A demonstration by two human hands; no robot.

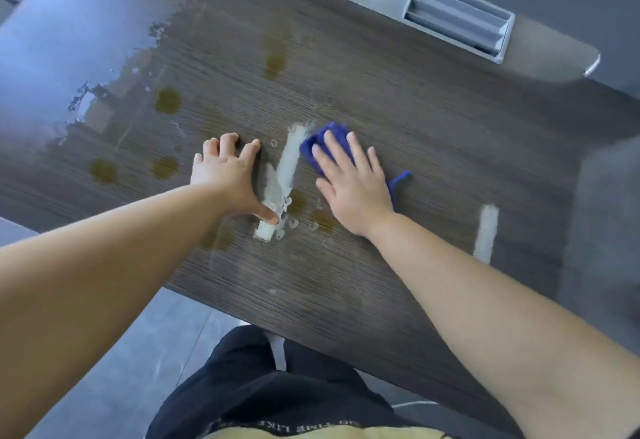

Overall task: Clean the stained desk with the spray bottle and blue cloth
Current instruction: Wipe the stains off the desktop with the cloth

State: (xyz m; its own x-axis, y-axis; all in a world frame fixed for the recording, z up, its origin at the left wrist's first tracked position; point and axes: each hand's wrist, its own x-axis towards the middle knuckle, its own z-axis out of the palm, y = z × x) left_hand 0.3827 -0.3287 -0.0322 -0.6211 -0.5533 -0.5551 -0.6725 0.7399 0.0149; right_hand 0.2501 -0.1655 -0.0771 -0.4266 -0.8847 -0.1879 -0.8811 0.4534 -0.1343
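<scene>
Roughly mid-job, by my read. The desk (429, 147) is wet w/ spray: droplets (287, 211) sit between the hands and a shiny film (97, 92) covers the far-left part. So the spraying looks done, at least in part; the spray bottle isn't in view.

Wiping is the step in hand. The right hand (349, 185) lies flat on the blue cloth (323, 137), fingers straight and a bit spread, pressing it to the desk near the middle, not gripping it. The left hand (227, 175) holds nothing; fingers splayed, tips and thumb braced on the wood.

Left to do: brown stains (168, 100) to the left, approx 4 blots, plus fainter ones (323, 220) by the right wrist.

The cloth is bunched up, deep blue, mostly hidden under the palm; a small tail (401, 177) sticks out on the right side. Can't tell how wet it is.
</scene>
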